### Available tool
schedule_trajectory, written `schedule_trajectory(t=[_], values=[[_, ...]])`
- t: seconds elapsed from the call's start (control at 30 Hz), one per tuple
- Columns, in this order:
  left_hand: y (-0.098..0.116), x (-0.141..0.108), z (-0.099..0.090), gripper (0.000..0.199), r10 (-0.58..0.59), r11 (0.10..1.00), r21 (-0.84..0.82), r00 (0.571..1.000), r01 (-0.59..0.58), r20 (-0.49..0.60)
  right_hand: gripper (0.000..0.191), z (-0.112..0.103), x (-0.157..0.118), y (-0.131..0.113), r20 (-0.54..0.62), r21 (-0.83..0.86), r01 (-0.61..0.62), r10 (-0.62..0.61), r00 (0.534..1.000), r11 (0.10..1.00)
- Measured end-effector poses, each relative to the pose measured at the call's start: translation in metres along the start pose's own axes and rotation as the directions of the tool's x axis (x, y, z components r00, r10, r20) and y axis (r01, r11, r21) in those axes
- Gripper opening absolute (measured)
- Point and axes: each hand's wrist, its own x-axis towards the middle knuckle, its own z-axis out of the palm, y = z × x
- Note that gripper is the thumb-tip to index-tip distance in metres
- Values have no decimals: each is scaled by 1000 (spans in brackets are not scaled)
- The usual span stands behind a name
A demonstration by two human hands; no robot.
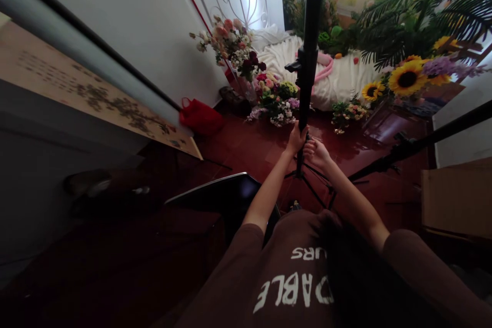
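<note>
A black tripod stand rises upright in front of me, its splayed legs on the red floor. My left hand is closed around the lower part of its pole. Just to the right, my right hand has its fingers curled against a small dark knob on the same pole; the fingers partly cover it. Higher up the pole there is another clamp knob. The top of the stand runs out of view.
A second black stand slants in at the right, by a cardboard box. Flower bunches, sunflowers and a white-draped bed lie ahead. Left are a red bag, a scroll picture and a dark screen-like panel.
</note>
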Motion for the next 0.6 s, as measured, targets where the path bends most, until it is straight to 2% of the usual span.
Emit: schedule_trajectory(t=[0.1, 0.3, 0.43, 0.53, 0.6], values=[[0, 0, 2, 42, 4, 1000, 3, 1000, -4, -15, 37, 6, -1, -1, 56, 339, 7, -28, 998, 941], [-1, 2, 1, 45, -4, 1000, -20, 1000, 4, -4, 38, 18, 3, 1, 6, 569, -57, 65, 998, 821], [6, 1, 2, 48, -25, 999, -46, 999, 24, -25, 35, 19, -4, -1, 34, 618, -55, 43, 998, 784], [15, -5, 6, 51, -69, 995, -80, 995, 63, -78, 30, 11, -16, -1, 39, 534, -82, 72, 997, 842], [20, -13, 9, 51, -120, 987, -117, 986, 106, -119, 27, -1, -25, 3, -9, 417, -74, 86, 996, 906]])
